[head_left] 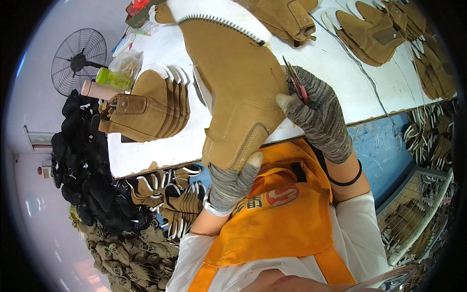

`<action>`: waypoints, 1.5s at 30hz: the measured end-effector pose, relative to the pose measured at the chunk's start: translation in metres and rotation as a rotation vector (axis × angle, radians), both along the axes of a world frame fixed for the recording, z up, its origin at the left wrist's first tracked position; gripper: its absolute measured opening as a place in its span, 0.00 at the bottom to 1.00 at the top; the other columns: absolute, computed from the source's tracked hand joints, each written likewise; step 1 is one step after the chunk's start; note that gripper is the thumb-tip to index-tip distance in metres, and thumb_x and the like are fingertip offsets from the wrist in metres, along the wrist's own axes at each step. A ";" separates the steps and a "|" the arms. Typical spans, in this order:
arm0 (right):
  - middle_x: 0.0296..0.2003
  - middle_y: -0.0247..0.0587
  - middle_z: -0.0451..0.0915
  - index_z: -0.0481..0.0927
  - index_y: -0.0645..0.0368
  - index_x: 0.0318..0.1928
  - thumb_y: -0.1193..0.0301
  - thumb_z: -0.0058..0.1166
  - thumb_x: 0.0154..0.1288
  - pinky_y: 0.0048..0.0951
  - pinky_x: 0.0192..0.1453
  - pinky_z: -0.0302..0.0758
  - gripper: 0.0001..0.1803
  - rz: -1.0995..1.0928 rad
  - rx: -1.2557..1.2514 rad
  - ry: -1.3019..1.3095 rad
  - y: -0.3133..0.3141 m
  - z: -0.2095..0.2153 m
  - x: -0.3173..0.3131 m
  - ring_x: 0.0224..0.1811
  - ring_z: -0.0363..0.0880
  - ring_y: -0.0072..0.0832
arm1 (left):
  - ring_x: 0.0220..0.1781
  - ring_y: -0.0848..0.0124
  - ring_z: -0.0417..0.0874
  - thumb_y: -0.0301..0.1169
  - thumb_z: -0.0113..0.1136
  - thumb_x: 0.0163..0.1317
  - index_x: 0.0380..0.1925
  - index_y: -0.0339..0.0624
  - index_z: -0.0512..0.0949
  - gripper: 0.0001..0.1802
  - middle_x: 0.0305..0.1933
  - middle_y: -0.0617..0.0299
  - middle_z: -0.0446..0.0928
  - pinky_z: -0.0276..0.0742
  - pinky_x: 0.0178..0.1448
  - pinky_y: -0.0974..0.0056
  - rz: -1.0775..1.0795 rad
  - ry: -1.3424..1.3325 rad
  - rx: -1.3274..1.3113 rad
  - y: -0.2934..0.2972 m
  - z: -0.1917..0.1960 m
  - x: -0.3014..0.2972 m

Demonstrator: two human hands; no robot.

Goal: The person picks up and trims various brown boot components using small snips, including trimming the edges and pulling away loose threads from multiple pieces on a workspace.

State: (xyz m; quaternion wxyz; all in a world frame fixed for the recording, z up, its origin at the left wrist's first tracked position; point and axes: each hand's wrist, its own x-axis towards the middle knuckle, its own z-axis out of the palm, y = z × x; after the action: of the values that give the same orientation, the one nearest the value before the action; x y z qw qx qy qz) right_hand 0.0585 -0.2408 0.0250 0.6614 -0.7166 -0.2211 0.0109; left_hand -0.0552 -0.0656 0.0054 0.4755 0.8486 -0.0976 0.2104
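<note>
Left hand (232,182), in a grey knit glove, is closed on the lower edge of a tan suede boot upper (233,82), thumb on the near face beside the stitched seam. Right hand (318,114), gloved the same way, grips the upper's right edge with the thumb against the suede and also holds small snips (296,82), whose blades lie just at that edge. The upper is held upright above the near edge of a white table (335,63), between the person's chest and the table, and covers much of the table's middle; its white lining shows at the top, bordered by a zigzag seam. An orange apron (277,219) lies below both hands, and a black band (348,180) circles the right forearm. On the table to the left, a stack of uppers (148,109) stands on edge, well apart from the held piece. Behind it are a green bottle (114,79), a clear bag (127,62) and a fan (79,61) beyond the table's edge. More uppers (374,34) lie along the far right of the table, with thin cords running past them. Below the table's left side, black pieces (85,160) are heaped, with olive ones under them and further tan uppers beside them. A wire basket (418,214) at lower right holds more pieces.
</note>
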 end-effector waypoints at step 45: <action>0.34 0.43 0.80 0.80 0.63 0.39 0.80 0.66 0.50 0.27 0.36 0.76 0.14 -0.255 -0.189 -0.695 0.004 0.025 -0.040 0.33 0.78 0.32 | 0.47 0.61 0.81 0.47 0.65 0.57 0.49 0.32 0.74 0.30 0.46 0.52 0.80 0.75 0.51 0.61 0.318 -0.095 0.074 -0.002 0.001 -0.010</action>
State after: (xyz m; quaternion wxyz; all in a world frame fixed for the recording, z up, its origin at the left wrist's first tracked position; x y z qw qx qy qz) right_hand 0.0180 -0.2365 0.0501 0.4741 -0.7572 -0.3391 -0.2948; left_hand -0.0649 -0.0671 0.0068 0.3995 0.8594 0.0077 0.3189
